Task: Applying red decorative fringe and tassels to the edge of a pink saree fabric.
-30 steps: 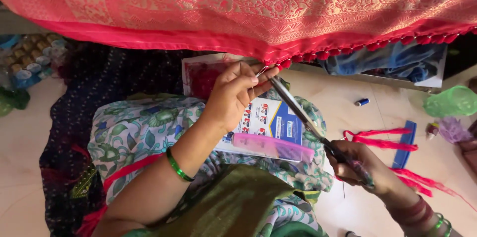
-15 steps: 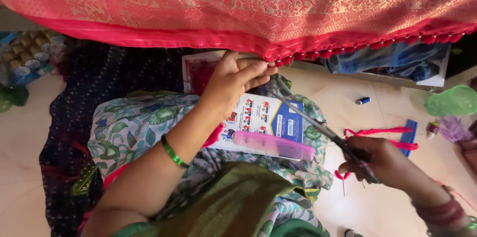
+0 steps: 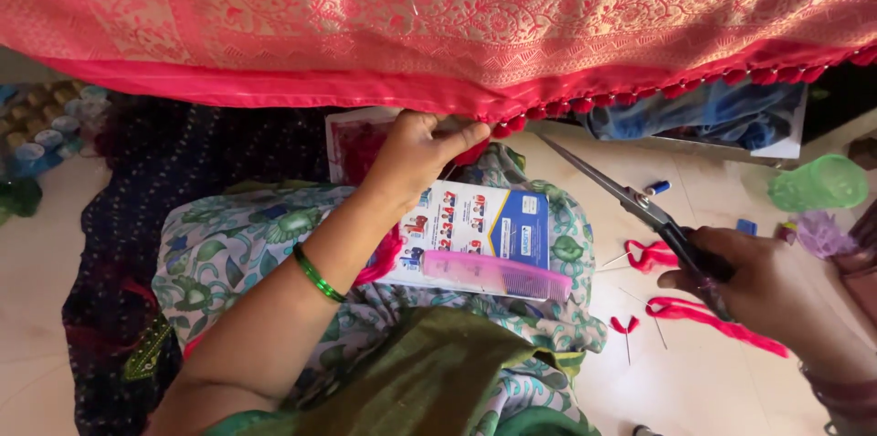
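A red and gold patterned cloth [image 3: 475,15] hangs across the top, its lower edge lined with small red tassels [image 3: 585,105]. My left hand [image 3: 416,157] pinches that edge beside the last tassel, with red thread trailing under the wrist. My right hand [image 3: 758,285] grips the dark handles of a pair of scissors [image 3: 621,194], blades closed and pointing up-left, held away from the cloth over the floor. A printed box [image 3: 484,221] with a pink comb [image 3: 498,273] on it rests on my lap.
Red thread pieces [image 3: 703,313] and needles lie on the tiled floor at right, with a blue spool [image 3: 656,187], a green plastic cup [image 3: 818,183] and blue cloth [image 3: 703,116]. Dark fabric [image 3: 174,171] and thread spools [image 3: 50,121] sit at left.
My right hand has drawn the scissors down and to the right, away from the cloth's edge. My left hand has stayed on the hem, shifting slightly.
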